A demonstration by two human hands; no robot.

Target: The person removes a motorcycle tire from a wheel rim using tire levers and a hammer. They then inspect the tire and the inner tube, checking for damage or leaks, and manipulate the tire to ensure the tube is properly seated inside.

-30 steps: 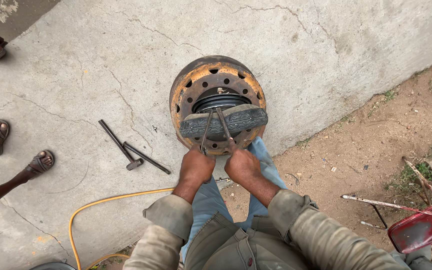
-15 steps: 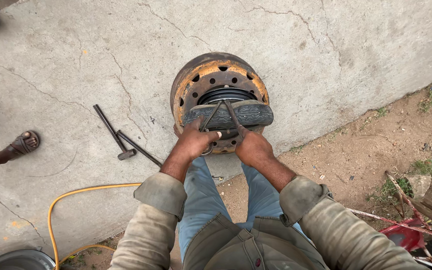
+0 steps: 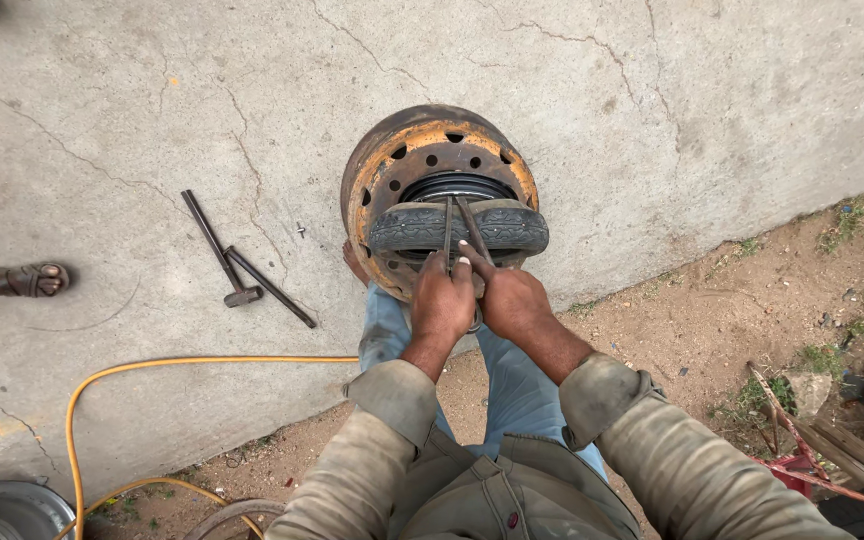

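A rusty orange wheel rim [image 3: 392,170] with round holes lies on the concrete in front of me, a small black tyre [image 3: 417,226] sitting across it. My left hand [image 3: 442,305] grips a metal lever bar [image 3: 448,228] pushed into the tyre. My right hand [image 3: 514,298] grips a second lever bar [image 3: 473,226] beside it. The two bars rise close together over the tyre's tread. Both hands sit side by side at the rim's near edge, above my blue-trousered knees.
A hammer [image 3: 216,252] and a dark bar [image 3: 270,287] lie on the concrete to the left. A yellow hose [image 3: 132,368] curves along the slab edge. Another person's sandalled foot [image 3: 22,281] is at far left. Red metal scrap [image 3: 812,465] lies on dirt at right.
My hands have drawn closer together and the two bars now stand nearly parallel instead of crossed. The view has shifted, so the other person's feet sit further left.
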